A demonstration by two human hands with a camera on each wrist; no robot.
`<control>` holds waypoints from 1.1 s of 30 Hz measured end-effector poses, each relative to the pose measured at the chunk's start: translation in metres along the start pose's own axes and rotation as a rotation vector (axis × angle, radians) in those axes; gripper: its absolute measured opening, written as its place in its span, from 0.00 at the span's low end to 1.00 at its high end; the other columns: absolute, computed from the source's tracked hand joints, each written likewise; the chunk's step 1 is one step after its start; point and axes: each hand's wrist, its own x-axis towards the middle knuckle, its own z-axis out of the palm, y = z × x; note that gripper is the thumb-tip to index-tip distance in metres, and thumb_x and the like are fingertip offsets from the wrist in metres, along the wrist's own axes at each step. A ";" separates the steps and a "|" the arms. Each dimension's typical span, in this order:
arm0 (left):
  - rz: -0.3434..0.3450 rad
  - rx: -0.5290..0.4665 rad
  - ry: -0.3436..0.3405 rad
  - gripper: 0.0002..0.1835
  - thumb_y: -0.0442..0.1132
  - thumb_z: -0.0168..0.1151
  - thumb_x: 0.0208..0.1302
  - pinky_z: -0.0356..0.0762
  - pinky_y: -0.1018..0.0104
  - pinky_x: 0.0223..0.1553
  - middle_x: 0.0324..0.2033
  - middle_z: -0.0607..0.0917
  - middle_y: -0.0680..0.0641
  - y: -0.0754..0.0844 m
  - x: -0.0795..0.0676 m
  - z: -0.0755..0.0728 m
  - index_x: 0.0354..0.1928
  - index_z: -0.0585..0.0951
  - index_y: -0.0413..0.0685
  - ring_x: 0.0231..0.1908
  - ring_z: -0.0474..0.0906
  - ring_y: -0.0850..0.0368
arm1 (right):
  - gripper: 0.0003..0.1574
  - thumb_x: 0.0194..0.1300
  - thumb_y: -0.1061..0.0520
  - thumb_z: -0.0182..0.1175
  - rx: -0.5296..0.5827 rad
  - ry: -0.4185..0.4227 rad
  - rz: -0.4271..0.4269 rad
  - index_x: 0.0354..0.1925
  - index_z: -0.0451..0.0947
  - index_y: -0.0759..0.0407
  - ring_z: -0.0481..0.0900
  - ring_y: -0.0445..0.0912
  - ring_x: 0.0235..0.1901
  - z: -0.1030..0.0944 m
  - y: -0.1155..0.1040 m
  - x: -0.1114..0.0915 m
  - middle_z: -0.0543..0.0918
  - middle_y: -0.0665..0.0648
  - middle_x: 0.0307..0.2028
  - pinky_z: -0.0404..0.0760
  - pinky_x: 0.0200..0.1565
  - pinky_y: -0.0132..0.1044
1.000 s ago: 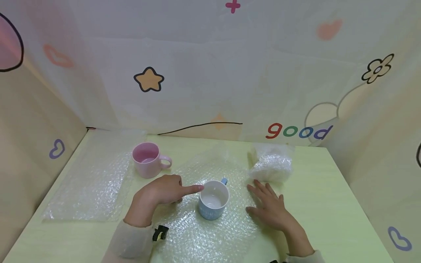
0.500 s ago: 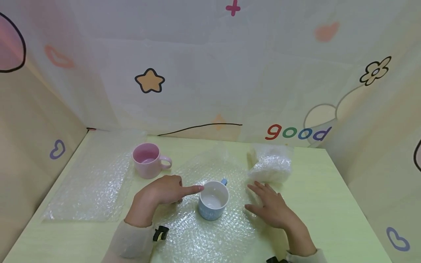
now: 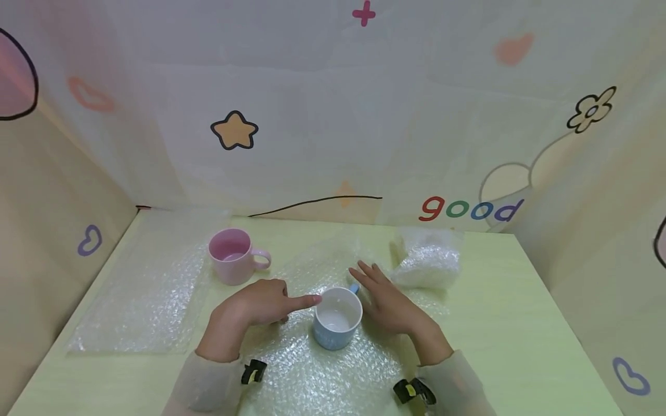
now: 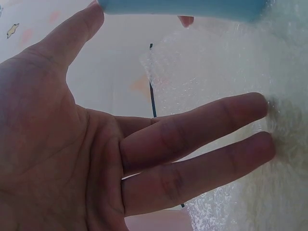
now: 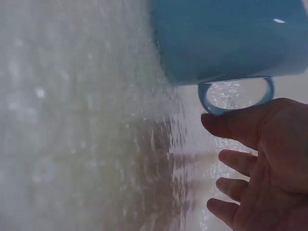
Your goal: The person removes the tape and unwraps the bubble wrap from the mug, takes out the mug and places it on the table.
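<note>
A light blue mug [image 3: 333, 339], white inside, stands upright on a sheet of bubble wrap [image 3: 317, 384]. My left hand [image 3: 262, 301] is on its left, the thumb straight and touching the rim. In the left wrist view, two straight fingers [image 4: 202, 130] of that hand reach down to the wrap. My right hand [image 3: 390, 306] is just right of the mug, fingers extended and spread. The right wrist view has its thumb [image 5: 226, 124] against or very near the mug's blue handle [image 5: 206, 98]; contact is hard to tell. Neither hand grips anything.
A pink mug [image 3: 234, 268] stands behind my left hand, its handle to the right. Another flat bubble wrap sheet [image 3: 135, 300] covers the table's left side. At the back right lies a bubble-wrapped bundle [image 3: 432, 260]. A printed curtain [image 3: 322, 127] encloses the table.
My right hand has moved left and away from me, from near the wrapped bundle to beside the blue mug's handle. The left hand and both mugs have stayed put.
</note>
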 end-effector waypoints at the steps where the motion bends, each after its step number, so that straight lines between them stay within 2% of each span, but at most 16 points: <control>1: 0.002 -0.002 -0.001 0.45 0.84 0.54 0.55 0.79 0.53 0.46 0.29 0.87 0.50 0.000 0.000 0.000 0.43 0.84 0.47 0.34 0.81 0.56 | 0.39 0.75 0.60 0.57 0.000 -0.007 0.006 0.79 0.60 0.56 0.42 0.70 0.81 0.001 0.001 0.004 0.52 0.65 0.82 0.53 0.75 0.70; 5: 0.003 -0.003 0.003 0.44 0.84 0.54 0.55 0.78 0.55 0.43 0.28 0.87 0.50 -0.001 0.001 0.001 0.43 0.84 0.48 0.33 0.81 0.56 | 0.42 0.73 0.62 0.58 0.002 -0.059 0.035 0.80 0.58 0.52 0.39 0.71 0.80 0.003 0.001 0.013 0.47 0.65 0.83 0.49 0.74 0.72; 11: -0.002 -0.010 0.000 0.45 0.84 0.55 0.55 0.77 0.57 0.40 0.29 0.87 0.50 -0.001 0.001 0.001 0.43 0.83 0.47 0.32 0.81 0.55 | 0.45 0.70 0.60 0.61 -0.078 -0.101 0.031 0.80 0.59 0.48 0.46 0.73 0.79 -0.003 -0.005 0.019 0.45 0.64 0.83 0.51 0.72 0.76; 16: -0.006 -0.014 -0.001 0.45 0.84 0.55 0.55 0.77 0.57 0.39 0.29 0.87 0.49 -0.001 0.001 0.000 0.45 0.83 0.47 0.33 0.81 0.55 | 0.40 0.73 0.50 0.59 -0.148 -0.139 0.074 0.79 0.62 0.43 0.48 0.73 0.79 -0.004 -0.008 0.025 0.48 0.60 0.83 0.54 0.65 0.83; 21: -0.003 -0.016 -0.003 0.45 0.84 0.55 0.54 0.77 0.57 0.39 0.29 0.87 0.50 -0.002 0.002 0.001 0.45 0.84 0.47 0.33 0.81 0.56 | 0.39 0.72 0.42 0.60 -0.187 -0.147 0.118 0.77 0.65 0.38 0.50 0.69 0.79 0.000 -0.008 0.030 0.51 0.57 0.83 0.57 0.66 0.81; 25: 0.002 -0.014 -0.003 0.45 0.84 0.55 0.54 0.77 0.57 0.39 0.29 0.87 0.50 -0.002 0.003 0.002 0.44 0.84 0.47 0.33 0.81 0.56 | 0.38 0.71 0.40 0.60 -0.206 -0.141 0.138 0.76 0.65 0.35 0.52 0.67 0.78 0.002 -0.007 0.032 0.52 0.55 0.83 0.59 0.65 0.79; 33: 0.002 -0.014 0.006 0.44 0.84 0.55 0.55 0.76 0.58 0.38 0.28 0.86 0.50 -0.003 0.002 0.001 0.40 0.83 0.48 0.32 0.80 0.56 | 0.37 0.72 0.40 0.58 -0.205 -0.147 0.130 0.76 0.65 0.36 0.51 0.67 0.79 0.001 -0.009 0.033 0.52 0.55 0.83 0.58 0.66 0.79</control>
